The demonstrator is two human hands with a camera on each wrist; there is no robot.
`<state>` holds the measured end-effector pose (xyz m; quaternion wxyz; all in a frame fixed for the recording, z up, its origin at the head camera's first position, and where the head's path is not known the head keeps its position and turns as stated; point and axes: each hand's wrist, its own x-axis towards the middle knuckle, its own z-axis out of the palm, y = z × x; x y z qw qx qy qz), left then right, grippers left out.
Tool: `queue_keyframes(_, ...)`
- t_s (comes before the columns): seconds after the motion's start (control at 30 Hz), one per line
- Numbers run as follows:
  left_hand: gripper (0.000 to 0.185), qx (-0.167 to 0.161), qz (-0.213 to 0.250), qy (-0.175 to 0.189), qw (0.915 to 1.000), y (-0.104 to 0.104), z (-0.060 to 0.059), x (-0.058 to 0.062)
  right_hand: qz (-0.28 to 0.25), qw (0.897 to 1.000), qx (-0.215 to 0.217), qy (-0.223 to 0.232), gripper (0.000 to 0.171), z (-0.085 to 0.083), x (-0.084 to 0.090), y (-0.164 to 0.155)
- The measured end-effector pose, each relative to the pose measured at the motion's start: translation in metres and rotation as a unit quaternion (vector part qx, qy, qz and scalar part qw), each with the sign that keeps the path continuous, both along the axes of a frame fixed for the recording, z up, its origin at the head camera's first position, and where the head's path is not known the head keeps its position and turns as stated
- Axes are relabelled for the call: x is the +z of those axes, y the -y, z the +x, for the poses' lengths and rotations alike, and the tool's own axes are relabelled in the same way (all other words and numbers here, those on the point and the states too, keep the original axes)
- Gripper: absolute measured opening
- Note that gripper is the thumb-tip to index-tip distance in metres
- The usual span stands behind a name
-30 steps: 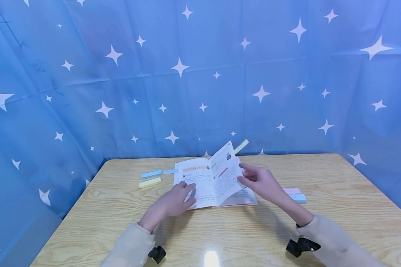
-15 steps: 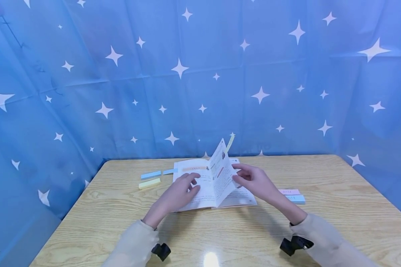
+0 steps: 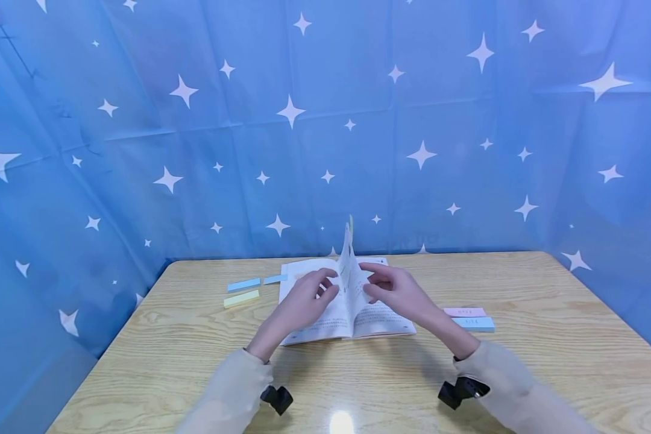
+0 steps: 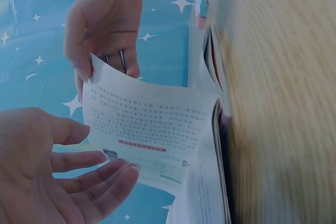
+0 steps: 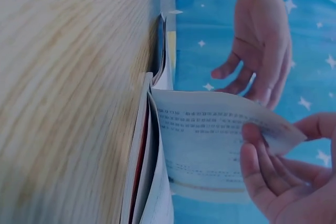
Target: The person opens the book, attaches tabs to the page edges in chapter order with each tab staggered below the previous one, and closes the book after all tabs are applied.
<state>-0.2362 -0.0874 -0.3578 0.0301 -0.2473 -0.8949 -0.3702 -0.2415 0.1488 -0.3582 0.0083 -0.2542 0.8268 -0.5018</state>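
While the open book [image 3: 347,307] lies mid-bench [image 3: 548,337], the right hand [image 3: 393,292] pinches one upright page [image 3: 347,265]; the left hand [image 3: 304,304] waits flat-fingered beside it. Page-turning is midway; next, I judge, it needs laying leftward.

Head view looks down from above; both wrist views, close and sideways, share the book [image 3: 347,301].

Looks like a staged recording booth, not a real room: blue star-print cloth [image 3: 325,120] hung across back + both sides of frame, light wood-grain table [image 3: 548,337] filling bottom, lamp glare at bottom centre.
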Motion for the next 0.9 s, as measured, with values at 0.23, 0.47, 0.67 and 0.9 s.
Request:
queue_keyframes(0.23, 0.035, 0.002, 0.054, 0.019, 0.9984, -0.007, -0.004, 0.005, -0.007, 1.000, 0.022, 0.009, 0.047, -0.003, 0.003, 0.010)
queue_keyframes(0.47, 0.042, 0.001, 0.137, 0.054, 0.9891, -0.012, -0.008, 0.006, -0.001, 0.999, 0.048, 0.007, 0.049, -0.005, 0.005, 0.016)
queue_keyframes(0.67, 0.045, 0.006, 0.155, 0.056, 0.9864, -0.012, -0.009, 0.007, 0.009, 0.997, 0.072, 0.018, 0.054, -0.004, 0.004, 0.017)
queue_keyframes(0.9, 0.046, 0.016, 0.148, 0.044, 0.9879, -0.010, -0.009, 0.006, 0.038, 0.995, 0.091, 0.005, 0.062, -0.003, 0.001, 0.020)
